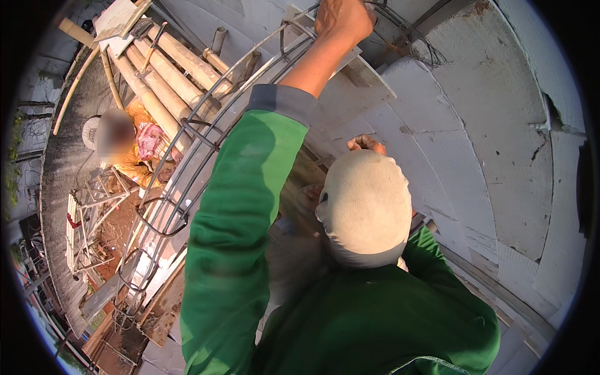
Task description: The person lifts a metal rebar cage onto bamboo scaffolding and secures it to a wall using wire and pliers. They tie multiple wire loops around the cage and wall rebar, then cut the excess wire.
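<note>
My left hand (pixel 342 20) reaches up to the top of the picture, out of a green sleeve with a grey cuff. Its fingers are closed, but the upper edge cuts them off, and what they hold is hidden. Just left of it runs a long rebar cage (pixel 199 130) of dark rods and bent stirrups. Thin loose wire (pixel 431 55) hangs to its right. Below my arm, a co-worker in a beige head covering (pixel 369 197) and dark green top is seen from behind. Fingers (pixel 365 143) show beyond that head, seemingly the co-worker's. My right hand does not appear.
Pale grey block walling (pixel 475 125) curves along the right. Bamboo poles (pixel 153 94) lean at upper left under a board (pixel 119 25). Lower down, another person in orange (pixel 134 169) is near a wooden frame (pixel 100 200) on reddish soil. A plank (pixel 164 306) lies beside the cage.
</note>
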Tool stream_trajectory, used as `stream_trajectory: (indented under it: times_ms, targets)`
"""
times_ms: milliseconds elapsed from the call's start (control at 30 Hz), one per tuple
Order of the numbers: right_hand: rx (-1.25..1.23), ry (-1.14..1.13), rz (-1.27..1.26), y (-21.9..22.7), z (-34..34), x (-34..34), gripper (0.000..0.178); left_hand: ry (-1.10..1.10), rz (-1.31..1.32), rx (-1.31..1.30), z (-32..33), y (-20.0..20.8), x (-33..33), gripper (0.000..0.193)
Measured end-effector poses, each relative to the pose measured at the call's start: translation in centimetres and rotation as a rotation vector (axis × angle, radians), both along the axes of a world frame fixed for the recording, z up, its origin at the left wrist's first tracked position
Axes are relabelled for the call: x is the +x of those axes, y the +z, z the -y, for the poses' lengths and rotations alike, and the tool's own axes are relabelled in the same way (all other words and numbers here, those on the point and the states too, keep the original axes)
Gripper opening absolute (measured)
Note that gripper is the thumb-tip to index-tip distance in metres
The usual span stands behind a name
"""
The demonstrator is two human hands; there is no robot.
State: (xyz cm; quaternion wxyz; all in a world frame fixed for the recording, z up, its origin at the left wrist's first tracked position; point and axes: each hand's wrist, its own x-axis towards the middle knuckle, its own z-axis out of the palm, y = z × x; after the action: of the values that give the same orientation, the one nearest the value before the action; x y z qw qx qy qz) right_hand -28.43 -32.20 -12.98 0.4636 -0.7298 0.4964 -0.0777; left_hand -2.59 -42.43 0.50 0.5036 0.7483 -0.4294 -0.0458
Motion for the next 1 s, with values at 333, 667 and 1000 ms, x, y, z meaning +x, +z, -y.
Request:
stream_trajectory:
  times_ms: [333, 667, 1000]
  targets:
    - [-0.25, 1.375, 0.519, -8.9, -8.4, 10.5, 0.021, 0.037, 0.052, 0.022, 0.7, 0.5, 0.6, 0.024]
    - [-0.559, 1.599, 0.433, -8.4, -19.6, 8.7, 0.027, -0.064, -0.028, 0.077, -0.8, 2.4, 0.5, 0.025]
    - [-1.177, 1.218, 0.654, -10.3, -21.0, 7.9, 0.03, -0.018, -0.06, 0.12, -1.4, 3.6, -0.8, 0.023]
